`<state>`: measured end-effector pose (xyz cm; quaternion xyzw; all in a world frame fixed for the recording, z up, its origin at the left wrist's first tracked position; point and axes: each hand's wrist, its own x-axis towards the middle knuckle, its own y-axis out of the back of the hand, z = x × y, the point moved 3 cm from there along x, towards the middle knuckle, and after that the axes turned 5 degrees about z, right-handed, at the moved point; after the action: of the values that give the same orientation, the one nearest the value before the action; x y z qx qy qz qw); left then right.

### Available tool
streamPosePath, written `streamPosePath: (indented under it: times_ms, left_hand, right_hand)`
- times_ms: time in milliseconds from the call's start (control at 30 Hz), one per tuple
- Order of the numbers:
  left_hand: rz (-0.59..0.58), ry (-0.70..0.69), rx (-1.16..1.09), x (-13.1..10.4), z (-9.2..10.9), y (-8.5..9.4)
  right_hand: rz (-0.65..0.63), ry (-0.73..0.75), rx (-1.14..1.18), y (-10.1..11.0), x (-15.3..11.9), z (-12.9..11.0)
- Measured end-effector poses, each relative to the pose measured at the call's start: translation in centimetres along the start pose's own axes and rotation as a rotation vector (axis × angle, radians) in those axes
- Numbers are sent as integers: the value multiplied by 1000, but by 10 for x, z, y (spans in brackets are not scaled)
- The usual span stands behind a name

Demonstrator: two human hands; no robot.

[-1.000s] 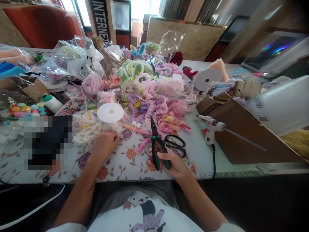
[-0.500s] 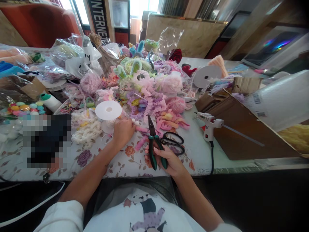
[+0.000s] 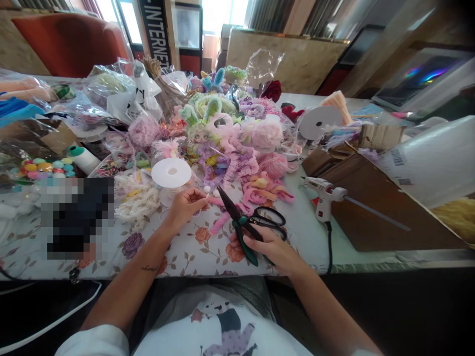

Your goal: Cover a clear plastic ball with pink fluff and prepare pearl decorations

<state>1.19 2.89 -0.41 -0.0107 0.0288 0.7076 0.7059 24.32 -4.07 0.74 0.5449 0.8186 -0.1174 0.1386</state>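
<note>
My right hand is wrapped round the green handles of the long-nose pliers, whose dark jaws point up and left. Beside them lie black-handled scissors, partly hidden by the pliers and hand. My left hand has its fingers pinched together at the left end of a pink fuzzy strip, near two white pompoms; what the fingertips hold is too small to tell. A white spool stands just beyond my left hand, over strung beads.
A white glue gun with a cable lies at the right, beside a cardboard box. Yarn, ribbons and a doll are heaped behind my hands. Cream yarn and a pixelated dark object lie at the left.
The pliers have tilted left, their tips now closer to my left hand. My left hand has turned, its thumb and fingers now showing in a pinch. The view has shifted slightly.
</note>
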Motion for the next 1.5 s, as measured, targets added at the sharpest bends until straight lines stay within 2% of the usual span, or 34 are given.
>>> streamPosePath:
  times_ms: [67,133,300,433,567,867,1167,1367,1500]
  left_hand:
    - [4,18,-71,-3,0,1]
    - [47,1,-97,-5,1,2]
    - [88,-28,-96,-7,0,3]
    - [137,-44,-64,-10,0,3]
    - [187,-118,14,-13,2,2]
    - [316,-469,411,-24,12,0]
    - [365,-772,528,-26,11,-3]
    - [372,-833,555,-27,9,-3]
    - [380,-829,559,-27,9,-3]
  right_hand:
    - [7,75,-258,5,-3,-10]
    - [-14,114,-412,7,-5,-16]
    - [-5,145,-557,4,-5,-16]
    - [14,152,-578,0,-4,-13]
    - [19,150,-553,-5,-4,-12]
    - [47,211,-603,-12,-5,-14]
    - [23,190,-648,-15,-6,-18]
    - [2,187,-651,-17,-6,-19]
    - [31,223,-735,-18,-6,-21]
